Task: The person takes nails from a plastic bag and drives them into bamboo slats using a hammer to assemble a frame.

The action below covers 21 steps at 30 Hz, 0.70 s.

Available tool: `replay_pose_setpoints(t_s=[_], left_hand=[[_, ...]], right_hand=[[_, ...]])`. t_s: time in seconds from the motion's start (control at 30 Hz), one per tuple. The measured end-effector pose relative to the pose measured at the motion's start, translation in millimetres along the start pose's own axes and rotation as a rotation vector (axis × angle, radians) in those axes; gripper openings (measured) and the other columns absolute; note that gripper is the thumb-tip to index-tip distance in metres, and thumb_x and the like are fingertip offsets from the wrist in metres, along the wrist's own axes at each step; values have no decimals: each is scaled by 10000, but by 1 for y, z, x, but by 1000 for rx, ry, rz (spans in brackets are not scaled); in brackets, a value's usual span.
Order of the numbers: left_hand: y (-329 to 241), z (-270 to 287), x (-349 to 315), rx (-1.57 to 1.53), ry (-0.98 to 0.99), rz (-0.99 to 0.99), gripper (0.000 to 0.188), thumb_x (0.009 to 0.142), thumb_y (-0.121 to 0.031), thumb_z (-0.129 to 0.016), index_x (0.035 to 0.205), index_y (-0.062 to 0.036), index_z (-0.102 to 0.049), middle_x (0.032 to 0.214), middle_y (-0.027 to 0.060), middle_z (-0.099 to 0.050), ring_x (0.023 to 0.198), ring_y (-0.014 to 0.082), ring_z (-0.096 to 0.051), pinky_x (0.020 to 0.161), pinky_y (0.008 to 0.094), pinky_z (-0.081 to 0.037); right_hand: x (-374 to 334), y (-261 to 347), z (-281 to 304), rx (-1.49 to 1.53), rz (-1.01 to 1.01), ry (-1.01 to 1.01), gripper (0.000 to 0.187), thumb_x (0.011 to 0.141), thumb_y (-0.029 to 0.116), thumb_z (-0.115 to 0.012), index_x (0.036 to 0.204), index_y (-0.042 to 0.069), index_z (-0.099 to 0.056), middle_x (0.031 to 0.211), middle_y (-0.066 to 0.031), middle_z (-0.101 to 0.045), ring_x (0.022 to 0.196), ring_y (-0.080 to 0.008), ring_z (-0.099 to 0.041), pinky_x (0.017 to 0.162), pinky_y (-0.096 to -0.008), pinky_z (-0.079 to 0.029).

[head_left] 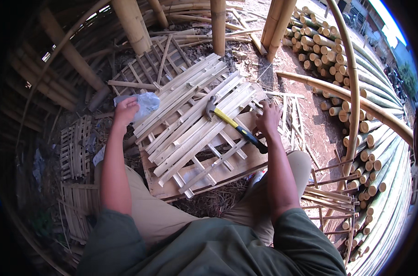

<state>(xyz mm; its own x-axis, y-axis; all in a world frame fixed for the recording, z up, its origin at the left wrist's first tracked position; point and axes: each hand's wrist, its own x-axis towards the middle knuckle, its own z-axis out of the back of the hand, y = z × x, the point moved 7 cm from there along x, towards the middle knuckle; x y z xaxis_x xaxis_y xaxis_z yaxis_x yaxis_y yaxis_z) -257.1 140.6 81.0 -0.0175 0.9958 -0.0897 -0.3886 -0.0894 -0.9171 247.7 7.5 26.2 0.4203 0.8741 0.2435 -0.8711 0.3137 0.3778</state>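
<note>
In front of me a slatted frame of pale bamboo strips lies on a wooden board. Across its strips rests a claw hammer with a yellow and black handle, its head toward the frame's middle. At the frame's left side my left hand is closed on a crumpled clear plastic bag; what the bag contains is not clear. My right hand hovers by the frame's right edge, just above the hammer's grip end. Its fingers are bent and apart, and no object shows in them.
Behind the frame lies another bamboo lattice, near upright bamboo posts. A large stack of cut bamboo poles fills the right side. Loose strips lie by my right knee, and a small slatted panel is at the left.
</note>
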Motion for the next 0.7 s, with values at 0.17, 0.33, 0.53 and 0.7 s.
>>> replay_pose_setpoints(t_s=[0.17, 0.33, 0.53, 0.7], left_hand=[[-29, -47, -29, 661, 204, -234, 715, 717, -312, -836, 1278, 2, -525, 1239, 194, -593, 1168, 279, -572, 977, 382, -459], [-27, -92, -57, 788, 359, -165, 900, 669, -380, -859, 1359, -37, -394, 1317, 215, -507, 1243, 348, -502, 1035, 428, -423], [-32, -134, -85, 949, 381, -228, 1001, 617, -436, -872, 1395, -84, -349, 1385, 239, -389, 1257, 412, -464, 1052, 501, -389], [-32, -135, -83, 840, 350, -310, 728, 694, -279, -821, 1292, -58, -469, 1265, 213, -502, 1189, 394, -514, 1009, 456, -424]], right_hand=[[-4, 3, 5, -41, 54, -105, 431, 745, 95, -745, 1159, 165, -647, 1087, -175, -603, 1092, -340, -516, 982, -439, -342], [-1, 3, 3, -131, 30, -31, 477, 786, 190, -733, 1230, 122, -573, 1091, -174, -602, 1113, -340, -513, 993, -522, -324], [17, 4, 5, -329, -81, 392, 516, 911, 425, -572, 1226, 20, -514, 1238, -178, -592, 1234, -335, -503, 1061, -700, -226], [42, 8, 9, -332, 110, 232, 449, 882, 414, -623, 1046, -4, -632, 1119, -181, -636, 1151, -359, -552, 1030, -682, -285]])
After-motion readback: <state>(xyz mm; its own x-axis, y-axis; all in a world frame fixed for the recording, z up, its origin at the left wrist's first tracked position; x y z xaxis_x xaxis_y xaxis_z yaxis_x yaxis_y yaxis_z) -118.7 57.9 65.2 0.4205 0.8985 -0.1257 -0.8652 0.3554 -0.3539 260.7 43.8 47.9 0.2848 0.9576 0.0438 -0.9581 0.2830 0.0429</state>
